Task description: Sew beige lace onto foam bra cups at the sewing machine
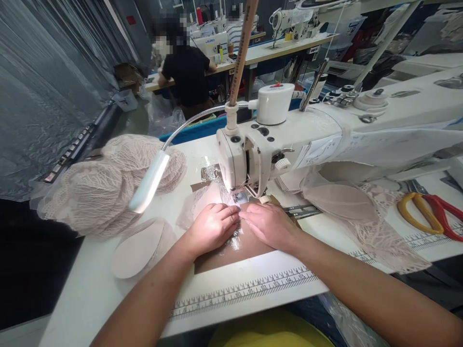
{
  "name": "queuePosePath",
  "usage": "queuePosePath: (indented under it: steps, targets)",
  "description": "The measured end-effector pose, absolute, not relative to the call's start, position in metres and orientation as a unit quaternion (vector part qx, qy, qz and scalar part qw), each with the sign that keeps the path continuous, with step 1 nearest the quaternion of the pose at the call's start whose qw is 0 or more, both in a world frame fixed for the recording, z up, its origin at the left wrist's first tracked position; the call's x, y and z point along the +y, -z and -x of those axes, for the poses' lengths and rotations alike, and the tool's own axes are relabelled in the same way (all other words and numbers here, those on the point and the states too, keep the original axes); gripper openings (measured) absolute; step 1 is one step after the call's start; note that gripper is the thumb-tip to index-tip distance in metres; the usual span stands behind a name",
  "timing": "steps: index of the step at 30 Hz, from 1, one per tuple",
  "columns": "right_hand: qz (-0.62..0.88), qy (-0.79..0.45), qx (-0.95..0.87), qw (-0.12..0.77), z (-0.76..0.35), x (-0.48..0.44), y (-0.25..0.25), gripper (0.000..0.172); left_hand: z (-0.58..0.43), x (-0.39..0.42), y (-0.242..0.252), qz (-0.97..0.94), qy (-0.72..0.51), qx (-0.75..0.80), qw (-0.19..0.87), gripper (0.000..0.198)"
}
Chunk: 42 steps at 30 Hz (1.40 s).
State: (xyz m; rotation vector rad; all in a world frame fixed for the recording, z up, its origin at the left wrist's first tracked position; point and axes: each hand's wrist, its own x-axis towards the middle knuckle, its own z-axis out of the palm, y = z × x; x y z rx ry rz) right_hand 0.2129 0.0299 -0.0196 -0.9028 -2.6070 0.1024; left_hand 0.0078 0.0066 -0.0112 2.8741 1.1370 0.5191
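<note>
The left hand [211, 226] and right hand [269, 224] lie flat, fingertips nearly meeting, on pale fabric [202, 200] under the sewing machine [289, 140]. From the hands, a lace pile [97, 193] sits at nine o'clock and scissors [427, 214] at three.

— What is the person wearing?
— Little shows. The left hand [213, 226] and right hand [269, 224] are bare, and so are the forearms [144, 299], all the way back over the counter [90, 289].
— Any clothing?
— Just below the counter's near edge there is a plain yellow garment [269, 332], apparently the person's own.
</note>
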Motion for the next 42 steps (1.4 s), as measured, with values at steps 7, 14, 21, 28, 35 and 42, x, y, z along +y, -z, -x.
queuePosePath:
  steps: [7,14,21,28,35,42]
  targets:
    - [0.317,-0.024,-0.928,0.195,-0.2139,0.0307,0.0228,0.025,-0.0067,0.0072,0.0141,-0.92,-0.163,0.357,-0.008,0.027]
    - [0.322,-0.044,-0.928,0.179,-0.2138,0.0303,0.0193,0.025,-0.0071,0.0074,0.0124,-0.921,-0.164,0.353,-0.011,0.026]
    - [0.336,-0.051,-0.927,0.158,-0.2129,0.0298,0.0158,0.027,-0.0093,0.009,0.0171,-0.921,-0.152,0.357,-0.032,0.024]
    - [0.334,-0.054,-0.927,0.162,-0.2125,0.0302,0.0176,0.028,-0.0107,0.0085,0.0155,-0.917,-0.156,0.365,-0.036,0.026]
    - [0.327,-0.055,-0.929,0.164,-0.2153,0.0302,0.018,0.027,-0.0112,0.0079,0.011,-0.914,-0.165,0.37,-0.021,0.026]
    - [0.342,-0.074,-0.917,0.191,-0.2147,0.0312,0.017,0.029,-0.0107,0.0072,0.0108,-0.91,-0.176,0.374,-0.012,0.024]
